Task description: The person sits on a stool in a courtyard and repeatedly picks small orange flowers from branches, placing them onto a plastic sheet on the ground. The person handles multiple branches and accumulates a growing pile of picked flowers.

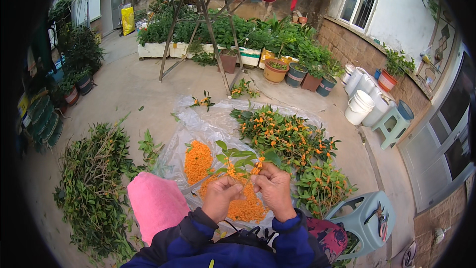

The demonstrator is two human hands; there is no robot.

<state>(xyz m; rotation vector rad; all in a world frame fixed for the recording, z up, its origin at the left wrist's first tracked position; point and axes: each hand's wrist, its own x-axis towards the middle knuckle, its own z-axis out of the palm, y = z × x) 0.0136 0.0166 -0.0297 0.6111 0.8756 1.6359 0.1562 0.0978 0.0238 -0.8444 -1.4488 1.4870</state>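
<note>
Between my two hands is a leafy osmanthus sprig (pixel 242 154) with clusters of orange flowers. My left hand (pixel 221 198) pinches its lower stem. The fingertips of my right hand (pixel 274 188) are closed on the sprig's right side by a flower cluster; exactly what they grip is partly hidden. Below them lies a heap of loose orange blossoms (pixel 246 210), with another blossom heap (pixel 198 162) just beyond to the left. Both rest on a clear plastic sheet (pixel 219 124). Flowering osmanthus branches (pixel 284 130) are piled on its right side.
At left lies a heap of mostly flowerless leafy branches (pixel 96 178). A pink cloth (pixel 158 203) covers something beside my left arm. Pruning shears (pixel 382 227) and pliers lie on a blue-grey plastic stool (pixel 366 214) at right. Ahead stands a metal drying rack (pixel 204 18); white buckets (pixel 359 108) are at right.
</note>
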